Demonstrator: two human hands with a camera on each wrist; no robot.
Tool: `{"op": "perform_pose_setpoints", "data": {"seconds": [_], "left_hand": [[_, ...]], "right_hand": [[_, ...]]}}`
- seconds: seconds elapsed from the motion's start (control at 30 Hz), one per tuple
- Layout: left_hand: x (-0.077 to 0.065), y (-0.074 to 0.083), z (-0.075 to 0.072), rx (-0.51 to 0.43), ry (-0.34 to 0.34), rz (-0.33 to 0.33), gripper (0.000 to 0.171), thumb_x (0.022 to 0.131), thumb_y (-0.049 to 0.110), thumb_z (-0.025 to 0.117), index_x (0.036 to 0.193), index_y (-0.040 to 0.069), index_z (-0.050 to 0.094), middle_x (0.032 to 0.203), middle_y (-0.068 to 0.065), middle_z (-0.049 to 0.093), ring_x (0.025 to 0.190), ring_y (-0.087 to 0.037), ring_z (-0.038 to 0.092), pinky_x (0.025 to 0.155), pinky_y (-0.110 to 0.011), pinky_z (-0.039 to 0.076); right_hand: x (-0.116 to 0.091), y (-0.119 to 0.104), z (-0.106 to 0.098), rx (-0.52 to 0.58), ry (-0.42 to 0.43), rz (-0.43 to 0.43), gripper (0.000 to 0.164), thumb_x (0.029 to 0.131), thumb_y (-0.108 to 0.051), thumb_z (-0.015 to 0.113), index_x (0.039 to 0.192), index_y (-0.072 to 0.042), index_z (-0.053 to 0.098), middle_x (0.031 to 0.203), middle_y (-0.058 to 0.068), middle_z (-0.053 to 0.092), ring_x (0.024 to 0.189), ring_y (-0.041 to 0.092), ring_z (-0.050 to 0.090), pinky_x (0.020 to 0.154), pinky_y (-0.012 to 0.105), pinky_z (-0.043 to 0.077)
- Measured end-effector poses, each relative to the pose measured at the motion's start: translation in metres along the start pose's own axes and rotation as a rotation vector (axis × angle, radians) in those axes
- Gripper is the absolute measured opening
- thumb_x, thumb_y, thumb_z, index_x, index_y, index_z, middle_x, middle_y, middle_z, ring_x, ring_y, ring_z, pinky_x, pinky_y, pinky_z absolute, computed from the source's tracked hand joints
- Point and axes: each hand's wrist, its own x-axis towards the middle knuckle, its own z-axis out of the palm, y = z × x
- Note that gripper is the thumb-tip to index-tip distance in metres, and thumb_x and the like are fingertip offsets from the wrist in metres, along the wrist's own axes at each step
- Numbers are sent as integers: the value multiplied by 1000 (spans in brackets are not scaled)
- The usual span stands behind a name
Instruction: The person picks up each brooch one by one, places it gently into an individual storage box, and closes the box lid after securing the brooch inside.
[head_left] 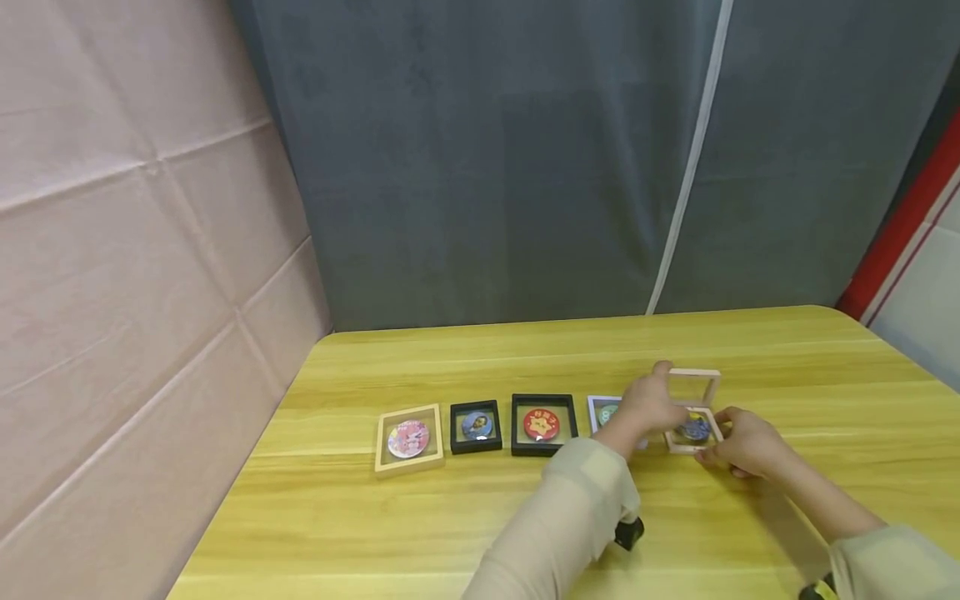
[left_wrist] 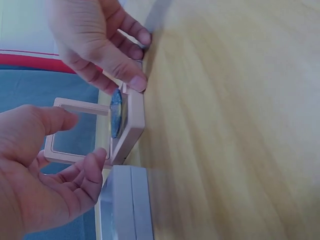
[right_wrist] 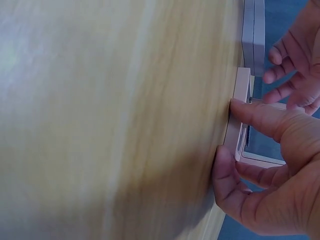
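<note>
On the right of the row stands a small pink display case [head_left: 681, 448], its hinged lid [head_left: 697, 372] raised upright. A round blue-and-yellow badge [left_wrist: 116, 114] lies in the base, against clear film. My left hand [head_left: 651, 407] holds the lid by its left side, thumb and fingers curled about the edge in the left wrist view. With thumb and fingertips, my right hand [head_left: 752, 443] grips the base at its right front corner. Close beside the left hand is a pale lilac display case [left_wrist: 125, 202] with a green badge [head_left: 608, 414], partly hidden by that hand.
To the left lie a black case [head_left: 514, 425] with a red badge [head_left: 542, 425], a smaller black case [head_left: 454, 431] with a blue badge [head_left: 477, 426], and a cream case [head_left: 379, 446] with a pink badge [head_left: 408, 439]. A grey curtain [head_left: 480, 167] hangs behind the wooden table [head_left: 337, 533].
</note>
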Motion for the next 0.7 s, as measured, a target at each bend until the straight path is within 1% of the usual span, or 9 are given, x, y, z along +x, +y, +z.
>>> {"op": "perform_pose_setpoints", "data": {"seconds": [0.1, 0.2, 0.27, 0.4, 0.5, 0.57, 0.63, 0.7], "left_hand": [[0, -1, -2, -32, 0, 31, 65, 73, 16, 69, 130, 26, 39, 94, 2, 61, 58, -12, 48, 53, -22, 41], [-1, -2, -5, -80, -4, 49, 59, 75, 17, 69, 127, 22, 43, 94, 2, 60, 64, -11, 50, 57, -22, 43], [-3, -2, -6, -119, -8, 52, 54, 76, 17, 69, 124, 19, 45, 89, 1, 59, 66, -11, 49, 58, -22, 42], [-5, -4, -7, -160, -21, 65, 40, 79, 18, 67, 115, 14, 50, 77, 0, 54, 60, -13, 47, 52, -24, 41], [-6, -6, -8, -137, -27, 67, 33, 82, 25, 64, 112, 14, 54, 84, 2, 57, 70, -11, 52, 58, -23, 44], [-7, -6, -7, -109, -32, 68, 32, 84, 32, 61, 110, 14, 58, 92, 4, 59, 80, -10, 55, 65, -23, 46], [-8, -5, -7, -81, -40, 55, 32, 86, 39, 58, 108, 16, 61, 98, 7, 60, 90, -8, 55, 72, -23, 45], [-9, -5, -6, -82, -56, 41, 32, 86, 42, 55, 101, 15, 64, 90, 5, 63, 82, -10, 59, 66, -23, 46]], "right_hand": [[-1, 0, 0, -5, -1, 3, 82, 68, -21, 76, 119, 22, 28, 76, 13, 56, 50, 15, 49, 48, 28, 46], [-1, -1, 0, -4, 4, 5, 80, 69, -20, 76, 117, 22, 29, 79, 16, 56, 51, 15, 49, 48, 28, 46], [-1, -1, 1, -4, 12, -2, 76, 69, -19, 75, 115, 22, 31, 82, 19, 57, 52, 15, 50, 48, 28, 45], [-1, -1, 1, -5, 21, -20, 71, 69, -19, 75, 111, 22, 35, 87, 25, 57, 55, 16, 52, 49, 28, 46], [-1, -1, 1, -9, 20, -32, 71, 70, -21, 74, 110, 23, 36, 89, 28, 57, 57, 16, 52, 50, 29, 46], [-1, 0, 1, -16, 19, -33, 71, 70, -22, 74, 110, 23, 36, 90, 29, 56, 58, 16, 53, 51, 30, 47], [-1, 1, 1, -22, 17, -32, 73, 69, -23, 75, 110, 24, 37, 92, 31, 56, 57, 16, 53, 51, 30, 47], [-2, 1, 1, -25, 14, -28, 75, 69, -25, 75, 112, 24, 37, 96, 33, 55, 57, 16, 53, 51, 29, 47]]}}
